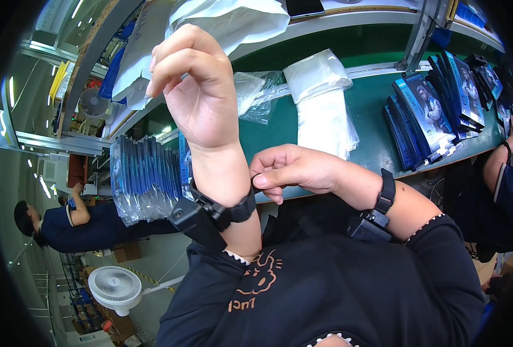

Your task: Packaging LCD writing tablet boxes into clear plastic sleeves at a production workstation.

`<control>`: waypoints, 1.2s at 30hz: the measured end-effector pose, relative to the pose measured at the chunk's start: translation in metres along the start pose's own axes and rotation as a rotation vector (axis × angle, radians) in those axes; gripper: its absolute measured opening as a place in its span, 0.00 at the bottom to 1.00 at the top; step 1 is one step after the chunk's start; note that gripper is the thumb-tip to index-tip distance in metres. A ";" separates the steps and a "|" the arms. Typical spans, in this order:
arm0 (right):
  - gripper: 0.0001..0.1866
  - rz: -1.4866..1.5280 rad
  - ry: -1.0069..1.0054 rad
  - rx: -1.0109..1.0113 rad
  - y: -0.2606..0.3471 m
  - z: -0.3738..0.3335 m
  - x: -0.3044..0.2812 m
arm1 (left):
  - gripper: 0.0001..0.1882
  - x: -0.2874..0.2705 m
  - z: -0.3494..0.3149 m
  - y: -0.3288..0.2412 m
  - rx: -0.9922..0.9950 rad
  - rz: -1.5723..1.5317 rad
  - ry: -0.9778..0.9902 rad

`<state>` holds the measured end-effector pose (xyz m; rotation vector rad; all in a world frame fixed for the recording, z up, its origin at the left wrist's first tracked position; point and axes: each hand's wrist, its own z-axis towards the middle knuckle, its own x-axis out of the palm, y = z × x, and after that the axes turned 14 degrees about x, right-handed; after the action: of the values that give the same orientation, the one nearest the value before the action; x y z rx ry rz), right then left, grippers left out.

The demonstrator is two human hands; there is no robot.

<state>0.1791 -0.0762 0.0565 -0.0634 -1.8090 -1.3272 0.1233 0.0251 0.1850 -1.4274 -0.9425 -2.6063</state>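
My left hand (201, 95) is raised at the upper left, palm showing, fingers loosely bent and holding nothing. Around that forearm runs a black strap (242, 209) carrying a black box-shaped device (196, 220). My right hand (294, 168) reaches across to this strap, thumb and forefinger pinched on its edge beside the left forearm. A second black strapped device (372, 222) sits on my right forearm. Beyond my hands, a stack of clear plastic bags (323, 110) lies on the green table (363, 110).
Blue boxes in clear wrap (146, 176) stand in a row at the left. More blue and black printed boxes (424, 115) lean in stacks at the right. A white sheet (239, 20) hangs over the shelf edge. One person (71, 225) works at left, another (502, 185) at right.
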 end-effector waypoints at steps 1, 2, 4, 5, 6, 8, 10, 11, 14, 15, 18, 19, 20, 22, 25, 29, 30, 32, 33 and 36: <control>0.09 -0.001 0.001 0.001 0.002 -0.004 0.002 | 0.08 0.000 0.000 -0.008 0.000 0.001 0.001; 0.09 -0.017 -0.009 -0.009 0.004 -0.009 0.002 | 0.07 -0.001 0.001 -0.017 0.079 0.059 -0.010; 0.09 -0.099 -0.061 -0.029 0.009 -0.021 0.004 | 0.06 -0.004 -0.003 -0.032 0.199 0.170 -0.043; 0.09 -0.100 -0.067 -0.032 0.013 -0.027 0.007 | 0.06 -0.009 -0.003 -0.039 0.193 0.167 -0.046; 0.09 -0.126 -0.066 -0.027 0.016 -0.031 0.011 | 0.08 -0.013 -0.005 -0.047 0.217 0.290 -0.030; 0.08 -0.186 -0.083 -0.024 0.019 -0.036 0.015 | 0.11 -0.023 -0.005 -0.064 0.269 0.474 -0.017; 0.08 -0.238 -0.080 -0.024 0.021 -0.039 0.018 | 0.11 -0.033 -0.006 -0.076 0.325 0.543 -0.043; 0.09 -0.292 -0.076 -0.026 0.022 -0.040 0.020 | 0.11 -0.036 -0.006 -0.079 0.381 0.612 -0.067; 0.09 -0.426 -0.075 -0.059 0.022 -0.034 0.024 | 0.12 -0.046 -0.006 -0.079 0.375 0.782 -0.090; 0.09 -0.526 -0.068 -0.090 0.021 -0.031 0.025 | 0.12 -0.051 -0.005 -0.075 0.374 0.906 -0.095; 0.11 -0.610 -0.216 -0.123 0.023 -0.027 0.033 | 0.11 -0.053 0.004 -0.055 0.304 0.651 -0.164; 0.11 -0.642 -0.307 -0.124 0.023 -0.027 0.035 | 0.11 -0.052 0.007 -0.051 0.244 0.518 -0.179; 0.12 -0.676 -0.349 -0.154 0.025 -0.030 0.037 | 0.10 -0.048 0.007 -0.051 0.245 0.486 -0.165; 0.11 -0.696 -0.337 -0.199 0.023 -0.034 0.037 | 0.09 -0.038 0.006 -0.053 0.255 0.374 -0.180; 0.10 -0.750 -0.356 -0.293 0.022 -0.040 0.038 | 0.05 -0.026 0.003 -0.047 0.280 0.193 -0.227; 0.08 -0.854 -0.396 -0.479 0.019 -0.040 0.039 | 0.03 -0.007 0.003 -0.035 0.254 0.028 -0.183; 0.08 -0.868 -0.398 -0.484 0.019 -0.040 0.038 | 0.03 -0.002 0.002 -0.032 0.223 0.012 -0.163; 0.08 -0.874 -0.411 -0.475 0.020 -0.041 0.035 | 0.05 0.005 0.001 -0.028 0.187 0.017 -0.125; 0.08 -0.866 -0.422 -0.461 0.021 -0.041 0.032 | 0.05 0.005 0.000 -0.026 0.185 0.017 -0.127; 0.07 -0.795 -0.451 -0.365 0.022 -0.040 0.025 | 0.05 0.004 -0.003 -0.013 0.175 0.022 -0.082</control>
<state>0.1990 -0.1093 0.0916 0.1961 -2.0206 -2.3523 0.1149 0.0358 0.1808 -1.4993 -1.1260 -2.3974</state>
